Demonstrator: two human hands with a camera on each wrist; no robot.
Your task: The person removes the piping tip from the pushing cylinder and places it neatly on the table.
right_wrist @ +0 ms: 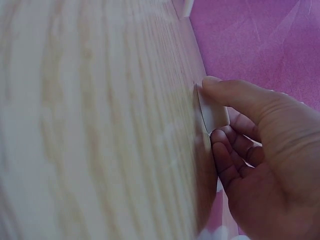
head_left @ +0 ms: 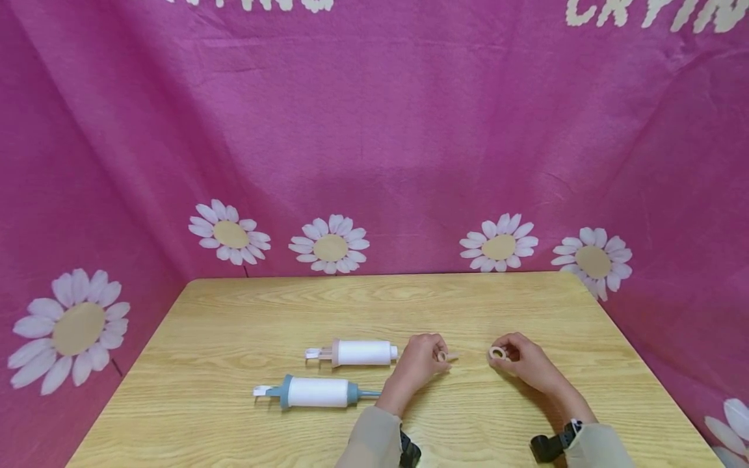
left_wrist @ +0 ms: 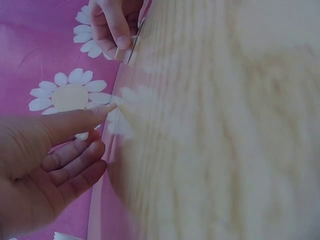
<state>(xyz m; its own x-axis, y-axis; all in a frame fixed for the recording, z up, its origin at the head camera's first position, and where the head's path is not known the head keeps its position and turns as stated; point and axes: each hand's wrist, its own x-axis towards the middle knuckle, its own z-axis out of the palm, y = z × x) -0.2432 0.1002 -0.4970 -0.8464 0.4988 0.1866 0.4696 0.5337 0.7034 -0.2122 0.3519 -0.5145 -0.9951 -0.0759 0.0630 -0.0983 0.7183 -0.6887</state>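
My left hand point(head_left: 420, 356) pinches a small beige piece point(head_left: 443, 356) with a round opening and a narrow tip pointing right. In the left wrist view, only a bit of the piece shows at the thumb tip. Across a short gap, my right hand point(head_left: 523, 359) holds a beige ring point(head_left: 497, 352) between thumb and fingers, close over the table. The right wrist view shows the side of this ring point(right_wrist: 215, 112). Left of my left hand lies a white syringe-like tube with beige ends point(head_left: 364, 352). Nearer me is a similar white tube with teal ends point(head_left: 318, 392), its thin spout partly behind my left arm.
The wooden table point(head_left: 246, 312) has its far edge against a pink cloth backdrop point(head_left: 374, 143) printed with white daisies. A black wrist camera point(head_left: 550, 448) sits on my right wrist, and another point(head_left: 409, 450) on my left.
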